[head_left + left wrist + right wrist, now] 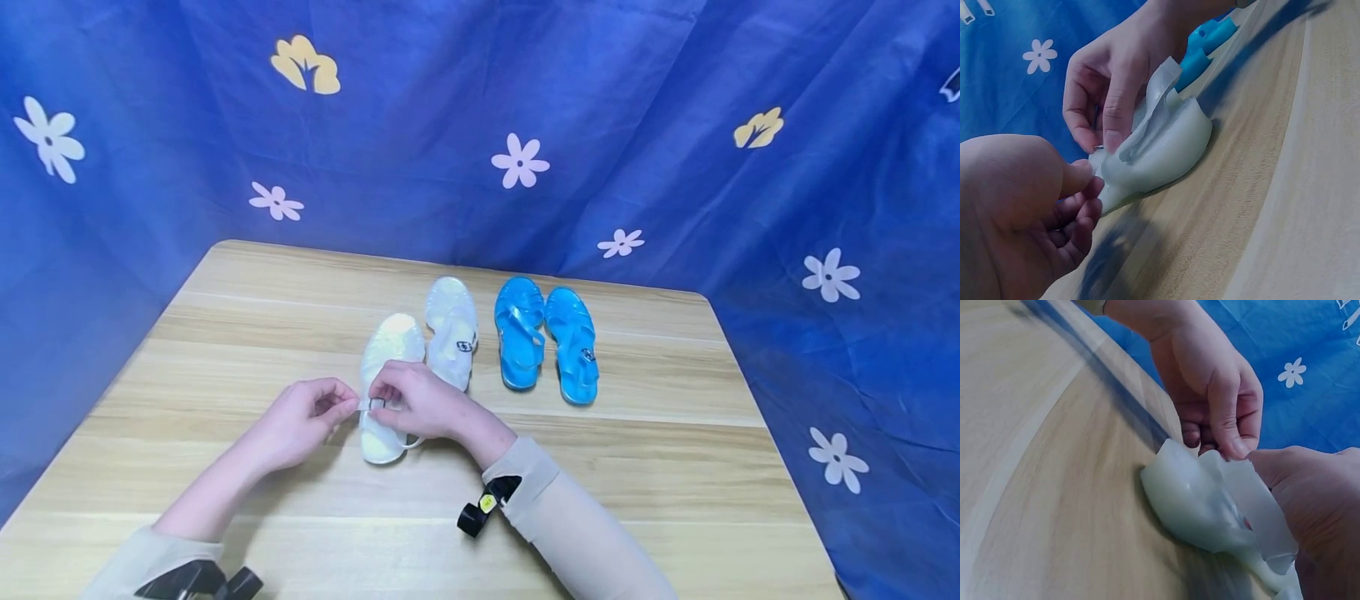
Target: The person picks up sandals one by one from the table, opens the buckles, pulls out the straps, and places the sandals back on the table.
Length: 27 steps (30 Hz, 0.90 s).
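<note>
A clear whitish jelly sandal lies on the table with its toe pointing away. At its left side, my left hand pinches the tip of the sandal's strap between thumb and fingertips. My right hand reaches across the sandal and pinches the strap beside a small metal buckle. In the left wrist view, the heel part of the sandal faces the camera, and a strap stands up by the right thumb. Fingers partly hide the buckle in both wrist views.
A second whitish sandal with a dark buckle lies just right of the first. Farther right are two blue jelly sandals, one beside the other. A blue flowered cloth hangs behind the wooden table.
</note>
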Motion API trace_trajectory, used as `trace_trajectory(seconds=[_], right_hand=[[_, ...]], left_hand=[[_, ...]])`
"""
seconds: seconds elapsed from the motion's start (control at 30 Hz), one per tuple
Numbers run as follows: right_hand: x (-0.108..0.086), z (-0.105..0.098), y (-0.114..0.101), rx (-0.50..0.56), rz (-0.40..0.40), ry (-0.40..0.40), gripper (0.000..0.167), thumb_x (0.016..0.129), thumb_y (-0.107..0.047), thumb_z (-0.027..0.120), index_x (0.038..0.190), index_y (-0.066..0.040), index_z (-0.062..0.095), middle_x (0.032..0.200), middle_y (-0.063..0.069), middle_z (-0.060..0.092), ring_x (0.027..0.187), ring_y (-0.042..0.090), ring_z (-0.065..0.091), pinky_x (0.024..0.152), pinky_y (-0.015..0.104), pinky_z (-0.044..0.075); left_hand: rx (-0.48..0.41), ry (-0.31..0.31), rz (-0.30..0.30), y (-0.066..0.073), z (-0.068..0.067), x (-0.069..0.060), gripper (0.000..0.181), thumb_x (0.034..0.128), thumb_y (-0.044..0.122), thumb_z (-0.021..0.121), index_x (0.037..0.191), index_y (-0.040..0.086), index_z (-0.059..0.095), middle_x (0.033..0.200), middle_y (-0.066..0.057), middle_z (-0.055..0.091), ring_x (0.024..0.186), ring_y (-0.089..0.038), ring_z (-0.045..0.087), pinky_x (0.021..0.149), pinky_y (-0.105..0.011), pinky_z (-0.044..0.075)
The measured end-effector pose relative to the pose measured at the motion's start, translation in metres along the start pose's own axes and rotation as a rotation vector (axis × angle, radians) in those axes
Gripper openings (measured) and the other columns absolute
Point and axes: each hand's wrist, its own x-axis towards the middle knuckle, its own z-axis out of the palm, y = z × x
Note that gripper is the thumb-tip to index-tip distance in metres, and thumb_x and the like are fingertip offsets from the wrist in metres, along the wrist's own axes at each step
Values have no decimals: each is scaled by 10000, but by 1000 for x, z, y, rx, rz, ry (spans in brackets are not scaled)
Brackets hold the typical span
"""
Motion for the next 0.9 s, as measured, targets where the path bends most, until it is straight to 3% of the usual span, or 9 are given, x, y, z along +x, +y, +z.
trace_trajectory(seconds=[0.1,0.33,0.6,0.9], right_hand=[[-2,3,4,16,-39,30,169,945,-161,780,1078,-80,717,1035,-7,682,951,40,596,896,109,463],[-6,9,9,75,-96,104,151,920,-101,810,1031,-75,711,995,18,676,920,82,601,870,127,481],[-8,12,10,127,-119,123,152,910,-58,809,1027,-81,715,996,13,679,915,118,623,864,143,501],[-10,15,13,129,-159,154,164,913,-56,823,1035,-56,712,991,18,680,901,128,628,851,140,500]], left_hand=[[-15,3,-5,0,1,1,117,1055,127,653,1057,26,712,850,-50,684,713,-211,635,615,-300,544],[51,13,11,2,5,5,85,1047,102,649,1006,68,716,892,-23,692,821,-191,607,724,-308,515],[37,-9,18,6,10,9,98,1040,70,637,989,61,720,863,3,681,797,-188,598,689,-297,509],[-88,-51,-75,10,0,5,151,1021,121,703,1100,-1,746,910,-59,750,711,-262,672,568,-322,563]])
